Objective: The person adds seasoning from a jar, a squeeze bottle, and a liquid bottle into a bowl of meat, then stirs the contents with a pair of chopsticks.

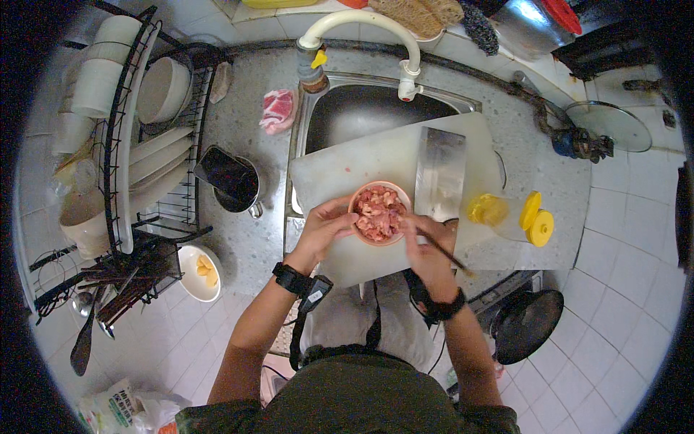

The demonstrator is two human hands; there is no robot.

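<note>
A small orange-rimmed bowl [352, 230] stands on the pale cutting board [325, 173], full of raw chopped meat [377, 211]. My left hand [324, 230] is closed on the bowl's left side, thumb at the rim. On the other side my right hand [426, 253], a little blurred, grips dark chopsticks [450, 257]. Their thick ends stick out to the lower right, and their tips go toward the meat, where my fingers hide them. Just beyond this hand, a wide-bladed cleaver [441, 163] lies flat on the board.
Behind the board are a steel sink [376, 123] and a cream faucet [361, 20]. Clear jars [488, 209] with yellow lids [540, 228] stand right. At left are a raw meat piece [278, 111], a steel pot [254, 189], a dish rack [116, 152] and a white bowl [186, 286].
</note>
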